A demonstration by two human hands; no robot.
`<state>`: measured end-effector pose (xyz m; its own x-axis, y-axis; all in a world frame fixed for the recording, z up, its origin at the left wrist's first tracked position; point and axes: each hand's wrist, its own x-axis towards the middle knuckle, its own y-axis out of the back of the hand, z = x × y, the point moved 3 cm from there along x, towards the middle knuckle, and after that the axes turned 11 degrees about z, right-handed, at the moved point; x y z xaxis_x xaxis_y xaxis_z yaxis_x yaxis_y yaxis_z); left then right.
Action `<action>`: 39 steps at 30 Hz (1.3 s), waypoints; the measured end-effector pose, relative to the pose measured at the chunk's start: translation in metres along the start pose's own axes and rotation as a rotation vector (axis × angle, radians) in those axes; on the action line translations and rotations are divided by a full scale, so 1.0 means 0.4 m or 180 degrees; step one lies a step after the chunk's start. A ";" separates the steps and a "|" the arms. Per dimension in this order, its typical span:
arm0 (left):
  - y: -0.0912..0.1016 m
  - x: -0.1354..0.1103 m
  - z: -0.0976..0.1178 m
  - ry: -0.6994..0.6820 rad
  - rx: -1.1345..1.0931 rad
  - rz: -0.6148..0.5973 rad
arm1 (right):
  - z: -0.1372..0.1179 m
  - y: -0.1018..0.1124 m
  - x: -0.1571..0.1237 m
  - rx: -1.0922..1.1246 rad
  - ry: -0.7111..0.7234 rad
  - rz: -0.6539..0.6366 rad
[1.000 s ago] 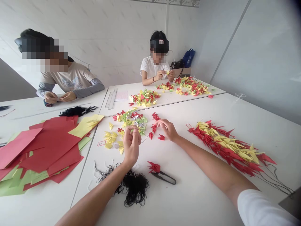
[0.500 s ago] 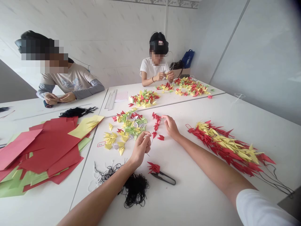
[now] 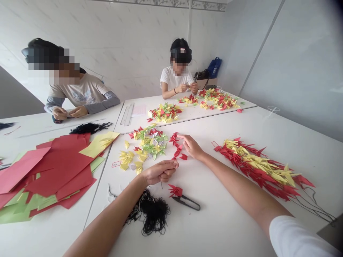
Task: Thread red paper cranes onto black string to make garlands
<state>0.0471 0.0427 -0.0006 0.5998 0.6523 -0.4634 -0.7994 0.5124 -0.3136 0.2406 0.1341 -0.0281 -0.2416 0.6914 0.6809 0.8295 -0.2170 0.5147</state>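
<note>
My left hand (image 3: 162,171) is closed in a pinch over the table, with a short end of dark string (image 3: 162,185) below its fingers. A row of folded red paper cranes (image 3: 177,151) lies just beyond it. My right hand (image 3: 192,147) has its fingers stretched out, the tips touching or right beside the upper cranes of that row. One loose red folded piece (image 3: 183,157) lies below the right hand. Nearer me, another red crane (image 3: 175,190) rests against the tip of black thread snips (image 3: 186,202). A tangle of black string (image 3: 154,212) lies by my left forearm.
Yellow, green and white cranes (image 3: 150,142) are scattered left of the row. Finished red and yellow strands (image 3: 259,167) lie on the right. Coloured paper sheets (image 3: 61,167) cover the left. Two co-workers (image 3: 83,92) sit across, near rulers (image 3: 127,114) and more cranes (image 3: 164,112).
My left hand has come lower and nearer to me, its fingers now pointing right. My right hand has shifted slightly left and down. The red row has moved a little toward me.
</note>
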 end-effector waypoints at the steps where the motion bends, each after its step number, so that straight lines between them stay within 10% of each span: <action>1: -0.001 -0.003 0.002 0.0041 0.0039 -0.0051 | 0.003 -0.003 -0.001 -0.0033 0.0036 -0.0016; 7: -0.005 -0.009 0.007 0.0133 0.0161 -0.0150 | 0.017 -0.039 -0.009 -0.0389 0.0316 -0.0483; 17: 0.016 -0.009 0.002 0.0273 0.0296 -0.0368 | 0.110 -0.022 0.003 -0.0432 -0.0628 0.0402; 26: 0.017 -0.010 0.000 0.0313 0.0187 -0.0541 | 0.137 -0.074 0.097 -0.0707 0.0120 -0.0323; 39: 0.012 0.006 -0.007 0.0060 -0.0077 -0.0397 | 0.222 -0.026 0.097 -0.1242 -0.0738 0.0603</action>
<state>0.0447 0.0453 -0.0055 0.6941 0.5735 -0.4350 -0.7194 0.5751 -0.3896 0.2673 0.2244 -0.0532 0.0505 0.7403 0.6704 0.5867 -0.5652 0.5799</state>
